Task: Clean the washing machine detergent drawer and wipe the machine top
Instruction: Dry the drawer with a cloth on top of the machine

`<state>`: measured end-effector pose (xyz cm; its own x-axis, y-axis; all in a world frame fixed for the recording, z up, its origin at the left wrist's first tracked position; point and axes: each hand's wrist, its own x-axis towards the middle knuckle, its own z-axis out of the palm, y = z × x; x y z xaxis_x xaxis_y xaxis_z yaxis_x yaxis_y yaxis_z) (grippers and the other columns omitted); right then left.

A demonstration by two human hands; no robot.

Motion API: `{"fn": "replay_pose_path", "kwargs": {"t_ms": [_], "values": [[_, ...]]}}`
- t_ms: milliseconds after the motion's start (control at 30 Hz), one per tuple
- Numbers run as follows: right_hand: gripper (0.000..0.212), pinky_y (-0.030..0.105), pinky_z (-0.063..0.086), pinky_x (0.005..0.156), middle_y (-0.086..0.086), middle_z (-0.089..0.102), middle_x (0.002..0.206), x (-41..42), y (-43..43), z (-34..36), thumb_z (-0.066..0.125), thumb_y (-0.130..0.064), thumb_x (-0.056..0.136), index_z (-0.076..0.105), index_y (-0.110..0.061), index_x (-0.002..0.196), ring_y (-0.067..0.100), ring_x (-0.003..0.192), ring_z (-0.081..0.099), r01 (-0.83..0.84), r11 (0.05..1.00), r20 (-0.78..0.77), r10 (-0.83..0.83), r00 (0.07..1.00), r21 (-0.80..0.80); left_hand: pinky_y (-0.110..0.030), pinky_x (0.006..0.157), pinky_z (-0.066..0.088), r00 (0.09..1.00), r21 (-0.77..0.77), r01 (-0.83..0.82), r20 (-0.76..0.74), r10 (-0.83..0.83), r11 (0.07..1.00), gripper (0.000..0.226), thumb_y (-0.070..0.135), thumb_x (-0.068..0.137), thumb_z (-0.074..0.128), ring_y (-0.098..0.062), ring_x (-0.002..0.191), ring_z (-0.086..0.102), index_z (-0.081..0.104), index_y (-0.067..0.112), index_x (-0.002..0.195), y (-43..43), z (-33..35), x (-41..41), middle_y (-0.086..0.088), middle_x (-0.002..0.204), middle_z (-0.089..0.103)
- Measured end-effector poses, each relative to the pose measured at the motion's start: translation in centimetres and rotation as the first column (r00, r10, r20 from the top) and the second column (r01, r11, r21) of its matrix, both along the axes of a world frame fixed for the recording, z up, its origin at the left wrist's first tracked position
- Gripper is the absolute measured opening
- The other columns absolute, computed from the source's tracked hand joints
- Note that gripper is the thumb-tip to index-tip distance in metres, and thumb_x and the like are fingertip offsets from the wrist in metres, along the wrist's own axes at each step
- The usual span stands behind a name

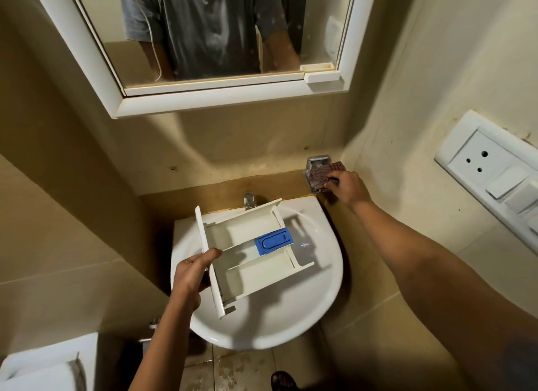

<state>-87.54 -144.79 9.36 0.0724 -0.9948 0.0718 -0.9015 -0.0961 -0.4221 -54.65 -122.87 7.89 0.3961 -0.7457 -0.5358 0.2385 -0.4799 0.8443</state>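
Observation:
A white detergent drawer (250, 254) with a blue insert (273, 241) hangs over the white washbasin (326, 300). My left hand (193, 274) grips the drawer by its front panel, thumb on the inner side. My right hand (348, 185) reaches to the far right corner and pinches a reddish checked cloth (319, 175) that lies on a metal wall holder (316, 160). The washing machine itself is not in view.
A chrome tap (248, 200) stands behind the basin. A white-framed mirror (203, 99) hangs above. A socket and switch panel (495, 181) is on the right wall. A white object (49, 361) sits at the bottom left. The tiled floor (241, 370) below looks wet.

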Motion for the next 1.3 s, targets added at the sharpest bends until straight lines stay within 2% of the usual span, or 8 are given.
{"fn": "replay_pose_path", "kwargs": {"t_ms": [233,533,700,800,967,1067,1200,1300], "values": [[0.027,0.041,0.054,0.076,0.017,0.069,0.101,0.2,-1.1,1.0,0.049,-0.023,0.09,0.065,-0.016,0.111,0.036,0.086,0.064,-0.075,0.994,-0.135,0.064,0.989,-0.081,-0.032,0.062,0.053,0.998,0.01,-0.045,-0.038,0.045,0.999,0.024,0.017,0.079,0.073,-0.032,0.07,0.066,0.071,-0.002,0.093,0.0,-0.1,-0.2,-0.015,0.081,0.068],[0.025,0.025,0.036,0.064,-0.002,0.068,0.1,3.4,1.9,5.9,0.048,-0.041,0.093,0.06,-0.024,0.108,0.02,0.085,0.061,0.171,0.979,0.447,-0.104,0.889,-0.112,-0.038,0.072,0.053,0.992,0.011,-0.12,-0.043,0.12,0.993,0.027,0.021,0.077,0.074,-0.033,0.079,0.066,0.072,0.001,0.095,1.6,0.0,0.4,-0.016,0.089,0.069],[0.016,0.031,0.05,0.075,0.009,0.066,0.095,7.4,3.5,4.8,0.042,-0.009,0.098,0.055,-0.015,0.105,0.018,0.086,0.062,-0.05,0.979,0.979,-0.198,-0.045,0.196,-0.038,0.069,0.051,0.972,0.017,-0.226,-0.071,0.226,0.974,0.041,0.03,0.064,0.079,-0.032,0.084,0.062,0.069,0.003,0.093,4.7,0.1,0.8,-0.013,0.09,0.067],[0.023,0.03,0.056,0.067,0.007,0.073,0.085,9.4,5.5,3.5,0.047,-0.022,0.088,0.056,-0.01,0.106,0.02,0.081,0.07,-0.33,0.893,0.889,-0.391,-0.237,0.305,-0.033,0.058,0.049,0.958,0.023,-0.276,-0.077,0.277,0.961,0.042,0.031,0.067,0.077,-0.03,0.071,0.059,0.069,-0.001,0.093,7.7,0.2,1.2,-0.016,0.083,0.065],[0.071,0.041,0.057,0.077,0.013,0.073,0.093,14.7,9.4,0.3,0.09,-0.029,0.043,0.062,-0.005,0.104,0.024,0.082,0.072,-0.511,0.782,0.815,-0.528,-0.238,0.357,-0.037,0.067,0.046,0.905,0.036,-0.413,-0.098,0.414,0.91,0.025,0.018,0.083,0.068,-0.031,0.076,0.059,0.07,-0.003,0.096,14.2,0.2,2.4,-0.018,0.082,0.066],[0.082,0.049,0.045,0.099,0.017,0.064,0.121,18.7,13.1,-0.1,0.073,-0.06,0.062,0.057,-0.007,0.124,0.032,0.112,0.06,-0.637,0.677,0.803,-0.577,-0.147,0.37,-0.035,0.065,0.049,0.866,0.032,-0.494,-0.074,0.495,0.869,0.025,0.019,0.084,0.066,-0.031,0.075,0.063,0.071,-0.001,0.099,19.2,0.2,3.4,-0.014,0.078,0.07],[0.079,0.05,0.046,0.094,0.016,0.069,0.108,24.8,19.1,0.2,0.091,-0.038,0.048,0.061,-0.004,0.113,0.03,0.104,0.064,-0.735,0.526,0.832,-0.547,0.092,0.428,-0.021,0.04,0.042,0.775,0.043,-0.622,-0.108,0.622,0.782,0.016,0.013,0.089,0.062,-0.019,0.04,0.054,0.063,-0.003,0.084,26.7,1.2,3.8,-0.007,0.048,0.057],[0.025,0.042,0.055,0.072,0.011,0.074,0.085,29.3,24.8,0.8,0.071,-0.01,0.074,0.063,-0.005,0.098,0.023,0.077,0.072,-0.755,0.44,0.837,-0.483,0.258,0.486,-0.023,0.036,0.042,0.666,0.047,-0.734,-0.148,0.731,0.678,0.018,0.014,0.089,0.063,-0.021,0.034,0.05,0.057,0.003,0.076,33.0,1.7,4.3,-0.01,0.048,0.052]]}}
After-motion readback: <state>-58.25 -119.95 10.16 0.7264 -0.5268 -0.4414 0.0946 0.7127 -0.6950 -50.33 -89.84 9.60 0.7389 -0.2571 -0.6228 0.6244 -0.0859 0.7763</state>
